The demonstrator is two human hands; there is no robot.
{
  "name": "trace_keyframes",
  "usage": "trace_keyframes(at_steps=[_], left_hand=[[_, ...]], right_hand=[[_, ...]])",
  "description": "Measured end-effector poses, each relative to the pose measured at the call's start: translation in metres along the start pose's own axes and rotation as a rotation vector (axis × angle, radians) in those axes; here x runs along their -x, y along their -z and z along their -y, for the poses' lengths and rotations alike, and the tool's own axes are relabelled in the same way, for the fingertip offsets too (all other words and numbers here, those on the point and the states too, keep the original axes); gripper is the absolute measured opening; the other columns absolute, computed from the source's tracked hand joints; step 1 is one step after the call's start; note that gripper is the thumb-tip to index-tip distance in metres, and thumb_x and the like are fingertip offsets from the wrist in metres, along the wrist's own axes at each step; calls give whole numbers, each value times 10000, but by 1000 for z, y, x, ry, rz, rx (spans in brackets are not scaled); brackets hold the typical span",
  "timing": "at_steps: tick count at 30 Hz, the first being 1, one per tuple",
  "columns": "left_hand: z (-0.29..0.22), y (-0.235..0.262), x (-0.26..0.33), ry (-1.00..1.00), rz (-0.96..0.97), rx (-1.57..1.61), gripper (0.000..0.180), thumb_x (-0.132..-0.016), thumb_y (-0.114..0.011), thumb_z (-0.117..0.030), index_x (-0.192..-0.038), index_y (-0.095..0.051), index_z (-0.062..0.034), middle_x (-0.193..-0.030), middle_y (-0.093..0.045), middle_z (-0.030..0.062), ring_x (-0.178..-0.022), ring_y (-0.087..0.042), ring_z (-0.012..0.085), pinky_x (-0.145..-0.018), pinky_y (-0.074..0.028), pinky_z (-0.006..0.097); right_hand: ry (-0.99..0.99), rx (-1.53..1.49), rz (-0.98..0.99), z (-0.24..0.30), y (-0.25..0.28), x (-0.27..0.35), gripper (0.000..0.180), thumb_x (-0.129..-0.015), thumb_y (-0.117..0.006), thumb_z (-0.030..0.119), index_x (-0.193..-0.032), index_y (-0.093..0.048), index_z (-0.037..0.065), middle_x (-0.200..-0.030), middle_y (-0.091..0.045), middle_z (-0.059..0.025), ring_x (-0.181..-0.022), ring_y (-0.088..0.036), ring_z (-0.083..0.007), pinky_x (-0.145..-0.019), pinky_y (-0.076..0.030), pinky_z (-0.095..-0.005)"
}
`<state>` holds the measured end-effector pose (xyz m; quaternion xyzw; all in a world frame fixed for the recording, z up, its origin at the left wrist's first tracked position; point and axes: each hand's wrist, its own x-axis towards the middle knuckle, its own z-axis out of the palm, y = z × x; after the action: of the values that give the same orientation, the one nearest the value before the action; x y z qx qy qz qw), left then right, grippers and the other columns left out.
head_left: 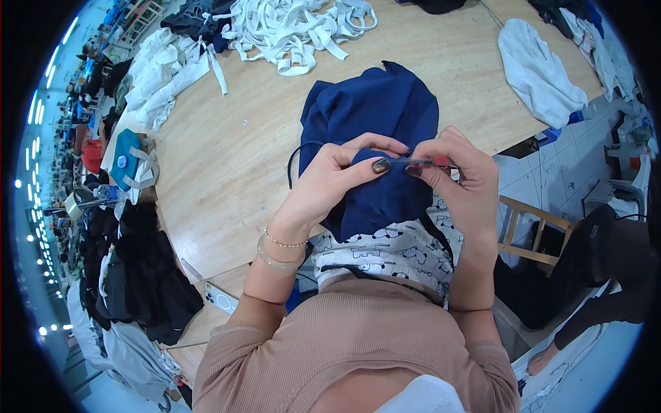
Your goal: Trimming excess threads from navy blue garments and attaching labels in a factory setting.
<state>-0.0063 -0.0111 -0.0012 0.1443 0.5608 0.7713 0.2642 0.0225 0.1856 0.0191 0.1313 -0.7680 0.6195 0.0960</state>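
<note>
Navy blue cloth (375,103), a sewn piece or garment I cannot tell apart, lies bunched on the table and hangs over its near edge onto my lap. My left hand (337,172) is closed on a fold of it, thumb pressed on top. Close beside, my right hand (461,172) pinches a small red-handled tool (441,162), whose thin dark tip points left toward the pinched fold. The tool's exact kind is too small to make out. A thin navy cord (292,165) loops out to the left of the cloth.
White fabric strips (296,34) are heaped at the far side of the wooden table (227,151). White cloth (540,72) lies at the right, a teal pouch (127,162) at the left edge. A phone (220,298) rests near my left elbow. Another person's arm (599,316) shows at lower right.
</note>
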Motion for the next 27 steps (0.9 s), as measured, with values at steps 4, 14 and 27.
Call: trace_keyframes(at_steps=[4, 14, 27], left_hand=[[-2, -10, 1, -23, -121, 120, 154, -822, -638, -60, -940, -694, 23, -1043, -633, 79, -896, -585, 121, -837, -443, 216], [-1, -15, 0, -351, -278, -399, 99, -746, -702, -7, -841, -694, 20, -725, -588, 17, -645, -508, 77, -577, -380, 200], [-1, -18, -4, -378, -333, -440, 99, -760, -685, -1, -856, -683, 26, -722, -587, -1, -652, -525, 61, -587, -395, 193]], right_hand=[[4, 45, 83, 1, -1, 3, 176, -730, -662, -68, -889, -641, 4, -783, -602, -30, -693, -552, -71, -573, -420, -183], [-230, -113, -164, 10, 0, 10, 150, -788, -719, 139, -804, -643, 11, -686, -555, 19, -638, -440, -38, -576, -332, -175], [23, 531, -243, 15, -2, 12, 211, -705, -781, 185, -703, -629, 39, -529, -398, 2, -511, -298, -116, -582, -243, -286]])
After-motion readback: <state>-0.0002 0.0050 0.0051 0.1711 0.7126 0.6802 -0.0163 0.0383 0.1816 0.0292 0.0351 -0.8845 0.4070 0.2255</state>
